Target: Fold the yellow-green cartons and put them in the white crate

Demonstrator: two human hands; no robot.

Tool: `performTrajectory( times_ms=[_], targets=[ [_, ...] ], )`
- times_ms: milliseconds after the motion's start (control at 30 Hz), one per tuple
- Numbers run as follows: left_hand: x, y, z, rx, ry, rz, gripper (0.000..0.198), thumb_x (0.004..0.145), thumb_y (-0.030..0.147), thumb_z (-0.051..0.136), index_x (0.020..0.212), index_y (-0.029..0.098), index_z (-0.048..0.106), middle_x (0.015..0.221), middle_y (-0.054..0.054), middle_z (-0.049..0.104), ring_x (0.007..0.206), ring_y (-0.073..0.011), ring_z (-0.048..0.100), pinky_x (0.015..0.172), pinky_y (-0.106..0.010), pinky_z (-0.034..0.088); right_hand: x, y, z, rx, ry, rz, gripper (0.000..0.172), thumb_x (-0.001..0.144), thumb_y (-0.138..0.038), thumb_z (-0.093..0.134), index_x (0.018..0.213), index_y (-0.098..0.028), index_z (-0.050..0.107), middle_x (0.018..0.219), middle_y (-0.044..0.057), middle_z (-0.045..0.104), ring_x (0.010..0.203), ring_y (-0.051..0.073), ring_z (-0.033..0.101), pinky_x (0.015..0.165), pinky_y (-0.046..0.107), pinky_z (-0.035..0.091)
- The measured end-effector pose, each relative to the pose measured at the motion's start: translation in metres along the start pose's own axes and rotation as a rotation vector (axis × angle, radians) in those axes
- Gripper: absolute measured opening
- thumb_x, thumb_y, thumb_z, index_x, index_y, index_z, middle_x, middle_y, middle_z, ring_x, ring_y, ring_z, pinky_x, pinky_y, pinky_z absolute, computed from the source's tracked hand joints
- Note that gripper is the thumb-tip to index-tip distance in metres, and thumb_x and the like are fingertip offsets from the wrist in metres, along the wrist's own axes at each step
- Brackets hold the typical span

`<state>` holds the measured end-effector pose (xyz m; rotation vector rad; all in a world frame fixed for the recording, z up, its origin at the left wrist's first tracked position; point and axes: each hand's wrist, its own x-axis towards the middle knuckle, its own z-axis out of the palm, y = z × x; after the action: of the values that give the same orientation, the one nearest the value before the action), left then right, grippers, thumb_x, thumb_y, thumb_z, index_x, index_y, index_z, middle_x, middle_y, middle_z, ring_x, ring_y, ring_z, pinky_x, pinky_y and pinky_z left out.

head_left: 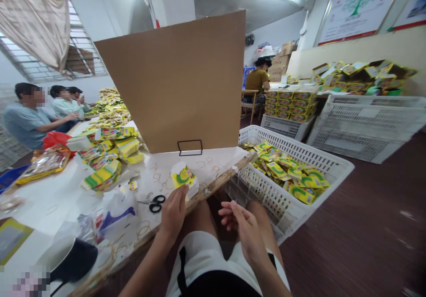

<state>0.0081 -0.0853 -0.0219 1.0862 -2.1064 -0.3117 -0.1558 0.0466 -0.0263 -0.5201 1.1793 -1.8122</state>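
My left hand rests at the table's front edge, its fingers closed on a small yellow and green packet bundle that lies on the white tabletop. Over my lap, my right hand hovers with loosely curled, spread fingers and nothing visible in it. It is just left of a white plastic crate holding several yellow and green packets. Black scissors lie just left of my left hand.
A large cardboard sheet stands upright on a wire stand at the table's back. Piles of packets and rubber bands cover the left table. Three people sit at far left, another at the back. Stacked white crates stand on the right.
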Motion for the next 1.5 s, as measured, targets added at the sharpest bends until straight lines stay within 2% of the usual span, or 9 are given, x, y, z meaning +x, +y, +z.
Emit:
performTrajectory(
  times_ms=[133, 467, 700, 800, 967, 1067, 1267, 1400, 1500],
  targets=[
    [0.003, -0.011, 0.008, 0.002, -0.032, 0.035, 0.039, 0.084, 0.031, 0.053, 0.120, 0.015, 0.055, 0.136, -0.013, 0.051, 0.130, -0.0262, 0.041, 0.108, -0.042, 0.033, -0.004, 0.002, 0.007, -0.029, -0.090, 0.050, 0.044, 0.072, -0.054, 0.066, 0.086, -0.013, 0.072, 0.072, 0.009, 0.073, 0.053, 0.013, 0.058, 0.045, 0.022, 0.038],
    [0.019, -0.035, 0.003, -0.010, -0.114, -0.028, 0.023, 0.082, 0.030, 0.057, 0.097, 0.020, 0.071, 0.109, -0.008, 0.072, 0.085, -0.0237, 0.071, 0.075, -0.032, 0.056, -0.003, 0.006, 0.009, -0.056, -0.168, 0.109, 0.042, 0.065, -0.053, 0.072, 0.083, -0.015, 0.071, 0.067, 0.005, 0.071, 0.050, 0.010, 0.054, 0.046, 0.020, 0.035],
    [0.002, -0.022, -0.013, -0.026, 0.244, 0.103, 0.024, 0.088, 0.022, 0.047, 0.098, 0.016, 0.068, 0.099, -0.010, 0.075, 0.093, -0.0229, 0.069, 0.086, -0.038, 0.053, -0.004, 0.009, 0.009, -0.020, -0.161, 0.114, 0.044, 0.069, -0.056, 0.069, 0.082, -0.013, 0.072, 0.068, 0.007, 0.071, 0.051, 0.009, 0.054, 0.046, 0.019, 0.035],
    [-0.021, -0.004, -0.011, -0.079, 0.274, 0.326, 0.020, 0.086, 0.014, 0.052, 0.099, 0.017, 0.067, 0.106, -0.009, 0.072, 0.100, -0.0205, 0.067, 0.089, -0.034, 0.054, -0.004, 0.007, 0.010, 0.044, -0.137, 0.087, 0.044, 0.074, -0.055, 0.065, 0.087, -0.014, 0.072, 0.072, 0.008, 0.072, 0.054, 0.010, 0.056, 0.045, 0.019, 0.037],
    [-0.052, 0.029, -0.002, -0.217, 0.038, 0.812, 0.042, 0.081, 0.002, 0.056, 0.122, 0.014, 0.056, 0.113, -0.013, 0.069, 0.114, -0.0242, 0.059, 0.090, -0.036, 0.055, -0.002, 0.001, 0.008, 0.113, -0.098, 0.020, 0.032, 0.064, -0.044, 0.078, 0.082, -0.018, 0.071, 0.058, -0.001, 0.065, 0.045, 0.008, 0.047, 0.041, 0.019, 0.034],
    [-0.059, 0.042, 0.000, -0.422, -0.017, 0.571, 0.047, 0.079, 0.006, 0.061, 0.123, 0.021, 0.057, 0.124, -0.010, 0.062, 0.120, -0.0262, 0.053, 0.098, -0.039, 0.049, -0.001, -0.001, 0.006, 0.115, -0.094, 0.007, 0.031, 0.061, -0.040, 0.080, 0.079, -0.018, 0.070, 0.062, -0.001, 0.066, 0.046, 0.010, 0.050, 0.042, 0.021, 0.036],
    [-0.041, 0.060, -0.007, -1.242, -0.180, -0.364, 0.046, 0.084, 0.037, 0.058, 0.125, 0.019, 0.055, 0.132, -0.013, 0.056, 0.125, -0.0306, 0.048, 0.104, -0.043, 0.040, -0.006, 0.005, 0.013, 0.129, -0.178, 0.002, 0.037, 0.062, -0.037, 0.081, 0.088, -0.020, 0.061, 0.054, -0.005, 0.062, 0.040, 0.007, 0.046, 0.038, 0.017, 0.030],
    [-0.035, 0.064, -0.009, -1.523, -0.432, -0.581, 0.044, 0.078, 0.043, 0.064, 0.111, 0.015, 0.065, 0.116, -0.014, 0.067, 0.112, -0.0319, 0.058, 0.098, -0.044, 0.045, -0.009, 0.012, 0.016, 0.112, -0.220, 0.001, 0.032, 0.066, -0.039, 0.078, 0.084, -0.018, 0.061, 0.058, -0.002, 0.065, 0.040, 0.005, 0.044, 0.039, 0.015, 0.028],
    [-0.036, 0.065, -0.009, -1.565, -0.448, -0.561, 0.036, 0.078, 0.040, 0.065, 0.106, 0.017, 0.069, 0.111, -0.012, 0.070, 0.107, -0.0294, 0.061, 0.094, -0.041, 0.047, -0.009, 0.012, 0.016, 0.080, -0.225, -0.034, 0.027, 0.069, -0.037, 0.076, 0.083, -0.018, 0.063, 0.064, -0.001, 0.067, 0.048, 0.006, 0.050, 0.043, 0.015, 0.035]
  ],
)
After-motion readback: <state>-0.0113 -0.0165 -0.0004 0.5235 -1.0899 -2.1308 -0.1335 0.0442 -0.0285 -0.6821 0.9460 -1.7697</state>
